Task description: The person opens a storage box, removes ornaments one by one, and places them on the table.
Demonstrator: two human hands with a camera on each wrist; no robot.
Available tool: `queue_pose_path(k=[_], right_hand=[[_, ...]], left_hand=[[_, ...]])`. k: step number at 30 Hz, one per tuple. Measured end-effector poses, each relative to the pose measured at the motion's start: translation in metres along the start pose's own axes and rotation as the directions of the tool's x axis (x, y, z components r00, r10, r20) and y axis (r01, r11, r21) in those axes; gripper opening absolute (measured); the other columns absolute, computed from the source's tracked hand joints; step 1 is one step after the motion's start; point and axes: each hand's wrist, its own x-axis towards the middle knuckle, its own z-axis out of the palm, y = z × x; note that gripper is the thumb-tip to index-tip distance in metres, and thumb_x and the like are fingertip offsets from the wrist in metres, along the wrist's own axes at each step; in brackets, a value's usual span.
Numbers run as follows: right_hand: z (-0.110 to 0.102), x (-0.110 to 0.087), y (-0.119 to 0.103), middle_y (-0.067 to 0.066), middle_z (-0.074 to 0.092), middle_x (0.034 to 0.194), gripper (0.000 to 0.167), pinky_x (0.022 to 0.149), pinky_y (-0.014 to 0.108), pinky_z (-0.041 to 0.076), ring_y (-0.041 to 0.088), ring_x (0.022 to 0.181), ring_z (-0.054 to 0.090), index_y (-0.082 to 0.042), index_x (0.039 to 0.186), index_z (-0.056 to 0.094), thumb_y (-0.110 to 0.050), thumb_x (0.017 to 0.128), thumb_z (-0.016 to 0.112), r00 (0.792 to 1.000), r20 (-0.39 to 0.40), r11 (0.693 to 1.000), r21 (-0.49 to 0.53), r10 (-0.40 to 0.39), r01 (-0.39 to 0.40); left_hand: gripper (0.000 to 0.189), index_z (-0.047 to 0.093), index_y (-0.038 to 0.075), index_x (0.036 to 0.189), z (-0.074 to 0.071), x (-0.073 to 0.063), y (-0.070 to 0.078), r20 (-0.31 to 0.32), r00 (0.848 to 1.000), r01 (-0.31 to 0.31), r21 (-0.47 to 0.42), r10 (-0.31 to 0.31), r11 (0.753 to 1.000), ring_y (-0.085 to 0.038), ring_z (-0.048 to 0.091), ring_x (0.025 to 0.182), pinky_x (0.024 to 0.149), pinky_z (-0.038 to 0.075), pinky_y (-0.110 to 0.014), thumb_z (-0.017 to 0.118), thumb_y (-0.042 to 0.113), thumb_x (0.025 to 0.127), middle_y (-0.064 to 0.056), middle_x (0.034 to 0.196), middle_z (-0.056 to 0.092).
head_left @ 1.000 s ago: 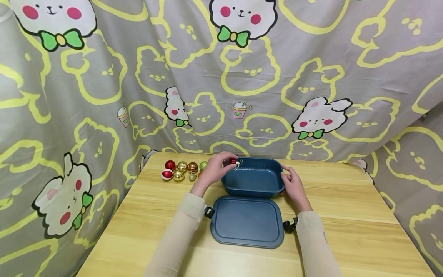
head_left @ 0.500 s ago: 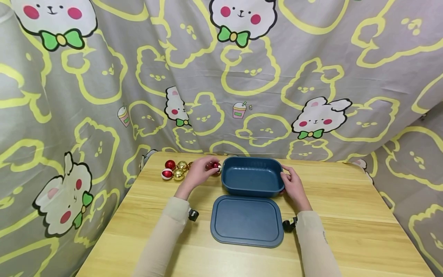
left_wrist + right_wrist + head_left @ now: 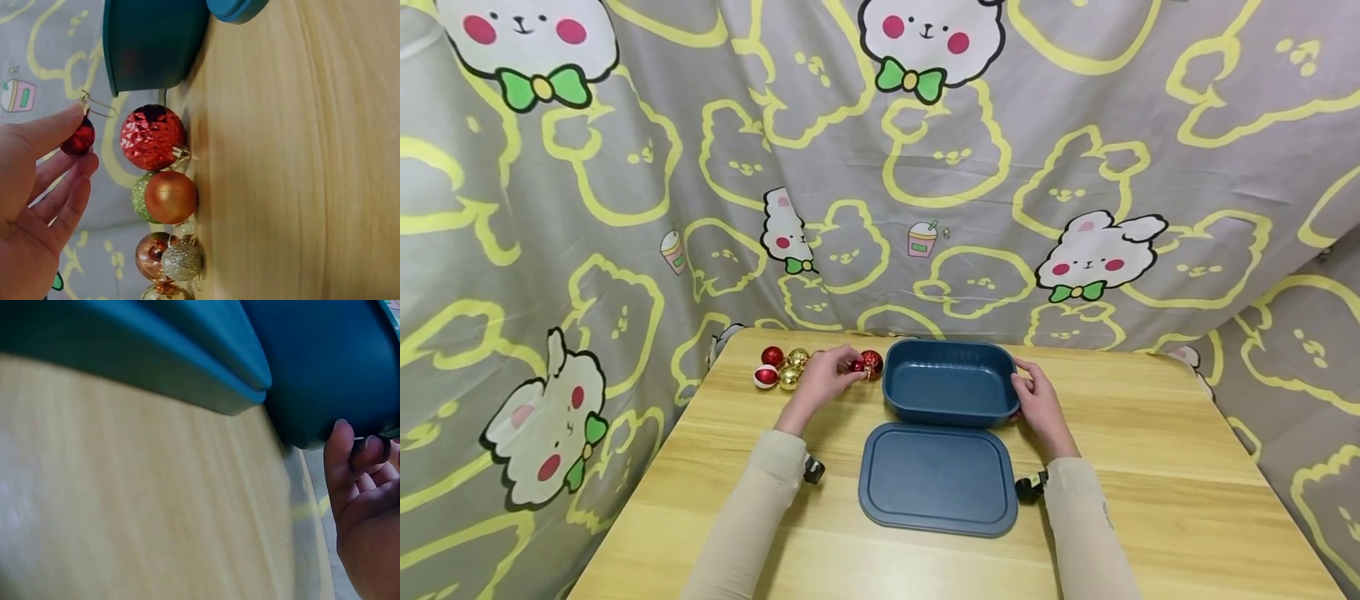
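My left hand (image 3: 822, 383) pinches a small dark-red Christmas bauble (image 3: 79, 139) by its top between thumb and finger; a gold wire loop sticks up from it. Just left of the blue box (image 3: 951, 416) stands a bigger faceted red bauble (image 3: 150, 139), close beyond my left fingertips. At the box's right end my right hand (image 3: 1039, 407) grips the wall, thumb against the outside. In the right wrist view the fingers curl at a dark piece near the rim, partly cut off by the frame. Inside the box only bare blue floor shows.
The blue lid (image 3: 938, 479) lies flat in front of the box. Left of it, several baubles cluster: red (image 3: 772, 356), red-and-white (image 3: 766, 377), gold (image 3: 797, 358), plus orange (image 3: 170, 197), green (image 3: 141, 195) and silver (image 3: 182, 261). A patterned curtain (image 3: 970, 292) hangs behind the table.
My left hand, with the small red bauble, has moved left from over the box's left rim to beside the bigger red bauble, which now shows. The right hand has stayed at the box.
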Motion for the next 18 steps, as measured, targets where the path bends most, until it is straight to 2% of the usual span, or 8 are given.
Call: queue_pose_path(k=[5,10,16,18], right_hand=[[0.0,-0.001,0.003,0.014,0.065,0.081,0.049,0.054,0.036,0.059,0.024,0.053,0.061,-0.013,0.157,0.042,-0.03,0.112,0.047,1.0,0.012,1.0,-0.006,0.014,-0.014],[0.001,-0.001,0.003,0.013,0.066,0.085,0.049,0.055,0.036,0.059,0.021,0.054,0.061,-0.015,0.157,0.042,-0.032,0.112,0.047,1.0,0.012,1.0,0.012,0.021,-0.021],[-0.005,-0.013,-0.032,0.025,0.068,0.091,0.048,0.057,0.044,0.061,0.026,0.055,0.063,-0.003,0.157,0.039,-0.018,0.112,0.047,0.998,0.048,0.999,0.032,0.04,-0.041],[-0.005,-0.013,-0.033,0.026,0.068,0.091,0.048,0.058,0.045,0.061,0.027,0.055,0.063,0.0,0.157,0.038,-0.015,0.111,0.046,0.998,0.055,0.999,0.032,0.039,-0.04]], left_hand=[[0.025,0.075,0.012,0.109,0.007,-0.002,-0.002,0.003,1.0,0.019,0.032,-0.019,0.999,-0.023,0.072,0.094,0.086,0.059,-0.041,0.084,0.022,0.088,-0.005,0.106,0.078],[0.028,0.074,0.01,0.11,0.013,-0.001,-0.004,0.016,0.999,0.05,0.05,-0.051,0.997,-0.025,0.072,0.098,0.09,0.058,-0.043,0.085,0.022,0.087,-0.007,0.108,0.078],[0.024,0.074,0.009,0.106,0.018,0.0,-0.004,0.01,1.0,0.022,0.06,-0.023,0.998,-0.024,0.072,0.091,0.084,0.059,-0.041,0.085,0.018,0.087,-0.007,0.103,0.077],[0.023,0.075,0.01,0.105,0.02,0.0,-0.005,0.003,1.0,0.02,0.076,-0.02,0.997,-0.023,0.071,0.089,0.082,0.059,-0.04,0.086,0.018,0.086,-0.006,0.102,0.076]])
